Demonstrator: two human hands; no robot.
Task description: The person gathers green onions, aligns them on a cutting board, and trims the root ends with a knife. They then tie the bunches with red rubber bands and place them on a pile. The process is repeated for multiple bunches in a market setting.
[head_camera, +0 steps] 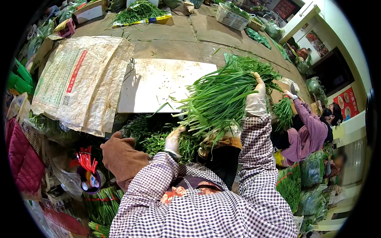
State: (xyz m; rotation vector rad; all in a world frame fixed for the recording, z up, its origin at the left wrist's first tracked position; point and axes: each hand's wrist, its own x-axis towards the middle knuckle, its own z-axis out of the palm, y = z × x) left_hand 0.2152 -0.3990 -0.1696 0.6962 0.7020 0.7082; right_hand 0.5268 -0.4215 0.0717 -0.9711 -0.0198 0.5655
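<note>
My right hand (259, 87), in a pale glove, grips a big loose bunch of long green leaves (220, 95), which look like garlic chives. The bunch lies over the right end of a white board (166, 86), its pale stem ends pointing left towards me. Lower and closer to my body, my gloved left hand (173, 139) is by the lowest stem ends, above a heap of short green trimmings (157, 142). Whether its fingers hold any stems cannot be made out. More leafy greens (253, 64) lie behind the bunch.
A stained woven sack (77, 83) lies left of the board. Below it stands a purple tub (89, 180) with red ties, near tied bundles of greens (104, 199). At right, a co-worker (306, 139) holds a knife and a tied bunch (283, 111). A white crate (232, 16) stands beyond.
</note>
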